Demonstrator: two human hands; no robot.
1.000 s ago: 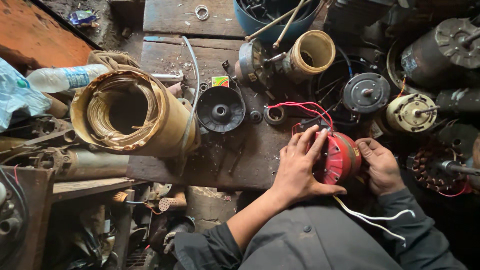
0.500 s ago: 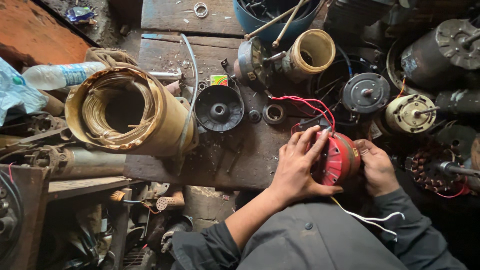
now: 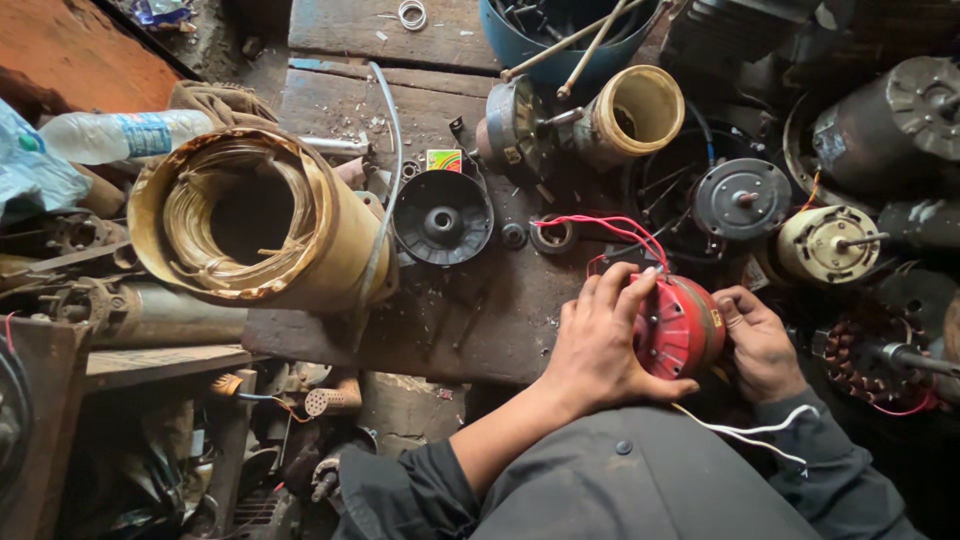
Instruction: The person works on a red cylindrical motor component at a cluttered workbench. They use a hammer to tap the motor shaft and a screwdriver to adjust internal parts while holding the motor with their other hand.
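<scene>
The near face of the red motor (image 3: 680,325) is covered by the left hand (image 3: 598,345). The blue tub (image 3: 560,35) is cut off by the top edge.

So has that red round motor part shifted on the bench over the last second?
No. The red motor part stays between the left hand and right hand, just as far right of the black round cover.

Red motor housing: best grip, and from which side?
Probably by its round rim, from both sides. The red motor housing lies on edge, left hand cupping one face, right hand the other; red wires leave the top.
</scene>
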